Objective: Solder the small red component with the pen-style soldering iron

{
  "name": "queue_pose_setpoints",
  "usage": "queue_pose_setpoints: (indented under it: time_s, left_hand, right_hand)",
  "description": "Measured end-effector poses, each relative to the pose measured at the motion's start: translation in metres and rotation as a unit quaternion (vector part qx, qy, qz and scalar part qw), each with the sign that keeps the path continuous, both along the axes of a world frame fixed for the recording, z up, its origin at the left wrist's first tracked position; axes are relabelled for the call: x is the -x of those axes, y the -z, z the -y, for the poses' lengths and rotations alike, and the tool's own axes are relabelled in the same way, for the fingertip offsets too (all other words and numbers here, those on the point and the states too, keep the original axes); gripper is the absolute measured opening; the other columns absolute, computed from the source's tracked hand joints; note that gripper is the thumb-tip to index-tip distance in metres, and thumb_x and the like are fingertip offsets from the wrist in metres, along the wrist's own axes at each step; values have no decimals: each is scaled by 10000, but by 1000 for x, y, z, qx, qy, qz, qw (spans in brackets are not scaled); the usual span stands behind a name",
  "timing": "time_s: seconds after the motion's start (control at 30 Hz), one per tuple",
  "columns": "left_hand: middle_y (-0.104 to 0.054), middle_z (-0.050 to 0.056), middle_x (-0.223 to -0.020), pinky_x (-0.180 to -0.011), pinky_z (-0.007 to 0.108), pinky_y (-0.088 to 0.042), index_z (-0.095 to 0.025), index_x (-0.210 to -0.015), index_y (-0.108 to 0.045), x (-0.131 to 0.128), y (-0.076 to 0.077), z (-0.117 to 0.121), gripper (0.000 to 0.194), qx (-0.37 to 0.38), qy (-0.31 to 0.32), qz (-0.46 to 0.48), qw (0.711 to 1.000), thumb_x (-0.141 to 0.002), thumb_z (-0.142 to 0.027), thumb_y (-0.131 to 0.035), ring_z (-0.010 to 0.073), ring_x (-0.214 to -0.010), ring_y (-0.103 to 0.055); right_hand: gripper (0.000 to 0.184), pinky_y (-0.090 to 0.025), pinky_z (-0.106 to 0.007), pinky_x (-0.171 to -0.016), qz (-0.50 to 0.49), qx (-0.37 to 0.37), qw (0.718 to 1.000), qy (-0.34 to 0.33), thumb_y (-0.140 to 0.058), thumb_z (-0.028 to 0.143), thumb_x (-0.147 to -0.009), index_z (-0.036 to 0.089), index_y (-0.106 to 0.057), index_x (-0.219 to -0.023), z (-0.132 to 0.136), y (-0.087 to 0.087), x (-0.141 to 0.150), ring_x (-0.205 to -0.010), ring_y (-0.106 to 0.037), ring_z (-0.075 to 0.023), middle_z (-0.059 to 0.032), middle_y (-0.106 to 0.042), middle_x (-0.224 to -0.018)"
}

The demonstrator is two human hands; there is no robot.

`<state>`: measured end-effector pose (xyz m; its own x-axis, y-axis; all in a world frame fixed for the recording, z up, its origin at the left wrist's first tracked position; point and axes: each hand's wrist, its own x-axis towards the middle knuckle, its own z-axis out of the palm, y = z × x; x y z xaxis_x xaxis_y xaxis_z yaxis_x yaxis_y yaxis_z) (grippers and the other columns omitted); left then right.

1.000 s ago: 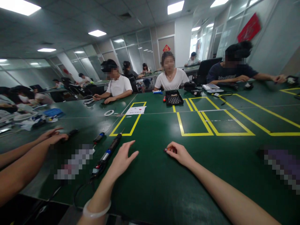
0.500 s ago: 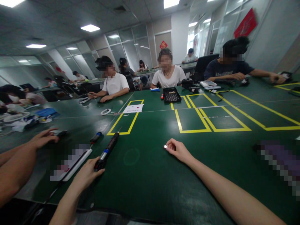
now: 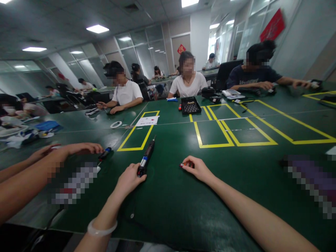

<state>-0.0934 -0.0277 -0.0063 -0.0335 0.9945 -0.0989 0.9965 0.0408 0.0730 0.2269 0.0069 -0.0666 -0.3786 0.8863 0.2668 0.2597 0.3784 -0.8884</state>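
Left hand [image 3: 127, 179] grips black tool [image 3: 149, 149], tip toward one o'clock; my right hand [image 3: 200, 170] pinches small red piece [image 3: 181, 165], tool and piece apart

Dim room under ceiling lights [image 3: 97, 29].

The left hand [image 3: 131, 176] grips an electric screwdriver [image 3: 146, 157] above the green table [image 3: 168, 210].

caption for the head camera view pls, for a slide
Left hand grips a dark electric screwdriver while the right hand holds a small red part above a green table.
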Motion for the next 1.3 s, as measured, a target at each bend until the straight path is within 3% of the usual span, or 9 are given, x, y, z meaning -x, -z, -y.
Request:
queue_pose_setpoints:
  time_s: [0.23,0.4,0.57,0.7,1.0,1.3]
  left_hand:
    - [-574,122,-1099,-804,333,-450,-183,-1269,-487,-91,3,-19,612,-28,115,16,993,-750,-491,-592,263,-991,-578]
    - [-552,136,-1163,-840,353,-441,-177,-1315,-426,-128,13,-16,679,-45,161,53,984,-751,-503,-618,276,-1065,-535]
    - [-526,120,-1204,-871,357,-425,-203,-1333,-397,-135,25,-11,664,-58,182,85,978,-775,-502,-597,259,-1076,-508]
    - [-522,111,-1194,-863,339,-427,-221,-1349,-378,-134,30,-10,660,-71,184,94,976,-788,-501,-583,243,-1066,-502]
    - [-506,112,-1202,-814,341,-442,-221,-1358,-367,-137,26,-7,646,-74,184,81,977,-799,-485,-554,253,-1051,-496]
    - [-492,126,-1176,-845,361,-428,-192,-1389,-335,-138,29,-9,634,-91,164,34,982,-835,-451,-502,257,-1039,-515]
  right_hand:
    - [152,-426,-220,-584,-9,16,1000,-13,-631,281,-831,164,-606,-924,4,2,3,-643,-537,-117,0,-603,-750]
    - [137,-432,-225,-591,8,3,1000,-22,-622,294,-843,170,-593,-892,5,2,3,-633,-528,-118,7,-580,-731]
    - [77,-424,-242,-642,56,-75,996,0,-623,237,-832,179,-575,-851,9,0,3,-699,-532,-133,-5,-555,-802]
    - [97,-410,-243,-649,108,-95,990,11,-626,170,-809,189,-545,-858,12,0,7,-695,-516,-136,7,-541,-791]
    - [56,-438,-256,-683,115,-118,986,9,-619,214,-850,185,-611,-802,14,-4,9,-746,-564,-157,-24,-579,-816]
    - [154,-465,-296,-781,113,-135,984,-9,-536,271,-914,201,-671,-939,22,-10,4,-832,-609,-186,-51,-662,-881]
